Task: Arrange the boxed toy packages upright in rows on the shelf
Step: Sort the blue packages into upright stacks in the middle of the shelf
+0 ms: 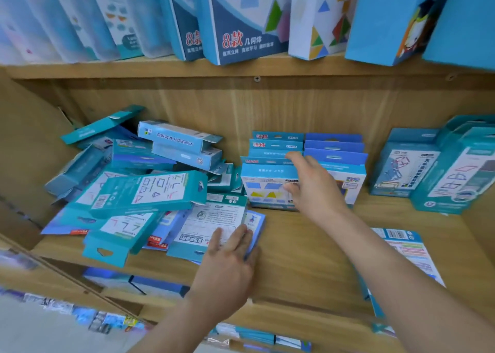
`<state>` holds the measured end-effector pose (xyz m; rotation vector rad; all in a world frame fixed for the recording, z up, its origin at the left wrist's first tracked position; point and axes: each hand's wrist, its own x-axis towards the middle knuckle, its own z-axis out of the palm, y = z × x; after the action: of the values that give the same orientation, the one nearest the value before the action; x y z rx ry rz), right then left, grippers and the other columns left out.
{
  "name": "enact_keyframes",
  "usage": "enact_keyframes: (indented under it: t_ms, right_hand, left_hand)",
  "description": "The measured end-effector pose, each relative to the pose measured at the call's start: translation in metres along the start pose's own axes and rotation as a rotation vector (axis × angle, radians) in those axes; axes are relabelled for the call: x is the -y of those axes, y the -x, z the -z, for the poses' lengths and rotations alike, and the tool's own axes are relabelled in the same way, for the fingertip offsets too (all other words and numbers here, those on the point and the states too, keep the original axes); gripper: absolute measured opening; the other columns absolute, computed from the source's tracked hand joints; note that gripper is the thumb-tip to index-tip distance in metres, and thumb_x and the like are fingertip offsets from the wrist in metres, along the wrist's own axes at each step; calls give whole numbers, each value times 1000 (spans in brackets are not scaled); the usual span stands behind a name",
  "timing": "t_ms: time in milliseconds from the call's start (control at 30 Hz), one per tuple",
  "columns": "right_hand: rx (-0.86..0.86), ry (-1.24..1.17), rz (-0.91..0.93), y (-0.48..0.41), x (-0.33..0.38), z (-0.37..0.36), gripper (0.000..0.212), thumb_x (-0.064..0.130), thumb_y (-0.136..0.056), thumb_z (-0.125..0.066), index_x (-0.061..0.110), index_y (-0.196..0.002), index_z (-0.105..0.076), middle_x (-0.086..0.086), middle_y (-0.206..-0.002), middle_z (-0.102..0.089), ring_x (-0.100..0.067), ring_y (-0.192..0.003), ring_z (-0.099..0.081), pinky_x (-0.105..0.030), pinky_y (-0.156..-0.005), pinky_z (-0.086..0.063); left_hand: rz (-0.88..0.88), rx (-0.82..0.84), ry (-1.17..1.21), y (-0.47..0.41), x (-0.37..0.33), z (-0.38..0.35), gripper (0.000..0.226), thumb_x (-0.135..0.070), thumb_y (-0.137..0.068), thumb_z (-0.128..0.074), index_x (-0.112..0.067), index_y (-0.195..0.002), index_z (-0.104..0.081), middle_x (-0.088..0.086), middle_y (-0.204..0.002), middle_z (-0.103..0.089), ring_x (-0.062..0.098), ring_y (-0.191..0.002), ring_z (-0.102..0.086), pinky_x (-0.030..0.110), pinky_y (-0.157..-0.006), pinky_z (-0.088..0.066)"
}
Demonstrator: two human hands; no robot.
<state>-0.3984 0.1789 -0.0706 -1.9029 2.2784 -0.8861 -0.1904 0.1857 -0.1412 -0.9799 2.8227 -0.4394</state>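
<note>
1. Boxed toy packages [144,192] lie heaped centre left on the shelf [308,259]; upright rows [334,154] stand mid-frame.
2. Left hand [227,256] rests flat, fingers straight, on a lying package [206,224].
3. Right hand [313,184], fingers spread, touches the front upright box [267,184].

Left hand [230,248], right hand [313,184] — outstretched (uncurled)

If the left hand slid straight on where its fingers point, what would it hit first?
Likely the front upright box, just past the flat box the left hand rests on; depth is unclear.
</note>
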Motion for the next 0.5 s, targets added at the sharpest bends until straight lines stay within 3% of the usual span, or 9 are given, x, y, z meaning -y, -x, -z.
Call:
enact_keyframes:
  t_ms: [100, 200, 233, 300, 433, 500]
  right_hand:
    - [24, 87, -12, -6, -2, -9, 55, 22, -90, -62, 17, -138, -35, -10, -124, -50, -30, -110, -53, -39, -84, -45]
    - [-44, 312, 25, -6, -4, -15, 56, 31, -84, -68, 17, -133, -45, -6, -123, -53, -29, -112, -48, -39, -81, -45]
    - [-82, 391, 37, -7, -6, -17, 57, 33, -78, -74, 17, -129, -51, -6, -120, -56, -29, -110, -48, -40, -79, -46]
    - [-146, 470, 32, -12, -9, -15, 63, 37, -67, -81, 19, -123, -58, -8, -118, -58, -32, -108, -48, -43, -79, -45]
    - [-142, 499, 21, -22, -12, -15, 75, 40, -66, -82, 23, -132, -51, -6, -118, -57, -31, -108, -47, -43, -79, -45]
    - [-183, 399, 33, -20, -13, -16, 80, 35, -63, -85, 23, -133, -49, -8, -117, -55, -30, -104, -48, -43, -76, -50]
  left_hand:
    - [-21, -40, 122, 0, 5, 0, 47, -36, -55, -71, -21, -99, -70, 10, -120, -64, 25, -124, -50, 55, -89, -48]
    - [3, -208, 278, -9, 12, 2, 24, -40, -64, -54, -25, -79, -66, -8, -92, -69, 16, -102, -61, 36, -75, -52]
    - [19, -253, 337, -15, 16, 6, 25, -39, -66, -49, -26, -80, -65, -10, -88, -67, 15, -95, -62, 32, -69, -52]
    - [48, -361, 397, -30, 26, 16, 30, -33, -70, -50, -27, -94, -67, -7, -101, -68, 18, -95, -63, 31, -66, -55]
    - [107, -505, 370, -74, 42, 40, 53, -26, -75, -69, -24, -126, -53, 7, -136, -51, 28, -121, -48, 40, -84, -52]
    - [117, -439, 343, -100, 43, 49, 67, -32, -81, -66, -27, -140, -36, 9, -151, -30, 29, -135, -30, 44, -97, -43]
